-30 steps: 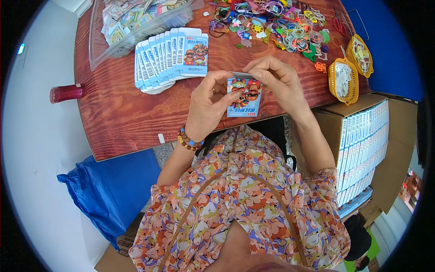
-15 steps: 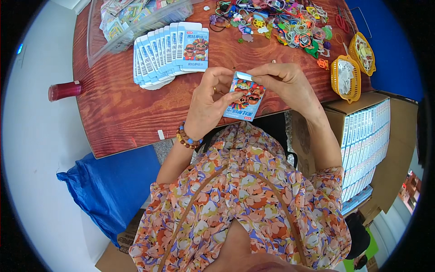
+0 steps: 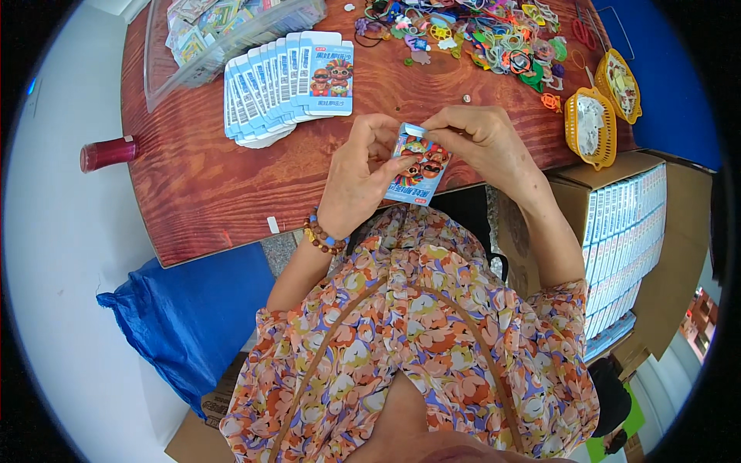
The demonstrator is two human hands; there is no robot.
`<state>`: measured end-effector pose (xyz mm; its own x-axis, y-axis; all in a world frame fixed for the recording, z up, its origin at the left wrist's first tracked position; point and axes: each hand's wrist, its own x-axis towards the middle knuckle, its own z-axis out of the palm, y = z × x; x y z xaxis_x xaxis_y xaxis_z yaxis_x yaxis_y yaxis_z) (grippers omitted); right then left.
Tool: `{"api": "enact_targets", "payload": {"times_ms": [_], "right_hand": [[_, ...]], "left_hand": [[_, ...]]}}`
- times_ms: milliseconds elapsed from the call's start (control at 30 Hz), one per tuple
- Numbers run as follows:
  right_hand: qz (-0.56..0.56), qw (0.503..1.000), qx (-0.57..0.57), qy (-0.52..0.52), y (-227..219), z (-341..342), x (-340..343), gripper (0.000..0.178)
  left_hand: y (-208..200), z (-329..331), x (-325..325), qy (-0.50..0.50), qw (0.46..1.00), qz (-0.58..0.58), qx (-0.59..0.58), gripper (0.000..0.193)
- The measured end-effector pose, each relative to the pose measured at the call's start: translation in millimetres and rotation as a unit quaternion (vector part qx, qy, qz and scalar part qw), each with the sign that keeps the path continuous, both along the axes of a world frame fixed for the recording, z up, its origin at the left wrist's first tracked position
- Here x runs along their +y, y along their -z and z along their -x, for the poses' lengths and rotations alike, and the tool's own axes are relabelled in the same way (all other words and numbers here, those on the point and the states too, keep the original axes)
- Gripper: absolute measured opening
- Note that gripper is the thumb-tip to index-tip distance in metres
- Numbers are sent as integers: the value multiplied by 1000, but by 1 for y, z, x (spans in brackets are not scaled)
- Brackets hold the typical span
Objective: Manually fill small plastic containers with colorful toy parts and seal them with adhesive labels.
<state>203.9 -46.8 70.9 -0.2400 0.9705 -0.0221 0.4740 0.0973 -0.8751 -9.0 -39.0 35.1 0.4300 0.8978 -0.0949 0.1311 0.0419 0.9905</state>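
A small flat blue cardboard box (image 3: 417, 184) with cartoon figures on its front is held over the table's near edge, its printing upside down to me. My left hand (image 3: 360, 171) grips it from the left, thumb across the front and fingers behind. At its far end, my right hand (image 3: 480, 143) pinches the white end flap (image 3: 414, 131) between thumb and forefinger. Beyond my left hand lies a fanned stack of matching blue boxes (image 3: 289, 86), the top one face up.
The red-brown wooden table (image 3: 208, 197) holds a clear plastic bin (image 3: 239, 54) of cards, a heap of colourful trinkets and bands (image 3: 494, 38), red scissors (image 3: 580, 31) and two yellow baskets (image 3: 571, 139). A carton (image 3: 629, 247) packed with blue boxes stands right. A dark red cylinder (image 3: 108, 153) sits left.
The view has shifted slightly. Both hands keep their hold on the box, and the fingers of my right hand have moved a little at the flap.
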Motion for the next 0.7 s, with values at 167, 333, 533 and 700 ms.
{"api": "enact_targets", "payload": {"times_ms": [167,333,533,700], "right_hand": [[-53,998,-22,-13,8,1,-1,9],[-109,989,-96,-37,10,1,2,9],[-155,958,-231,-73,0,7,-3,9],[-149,959,-222,-93,8,2,-1,8]], "left_hand": [[-1,-1,-1,7,999,-28,23,41],[-2,-3,-1,2,997,-34,68,43],[-2,-3,-2,-6,995,-47,86,44],[-4,-5,-6,-8,996,1,83,49]]}}
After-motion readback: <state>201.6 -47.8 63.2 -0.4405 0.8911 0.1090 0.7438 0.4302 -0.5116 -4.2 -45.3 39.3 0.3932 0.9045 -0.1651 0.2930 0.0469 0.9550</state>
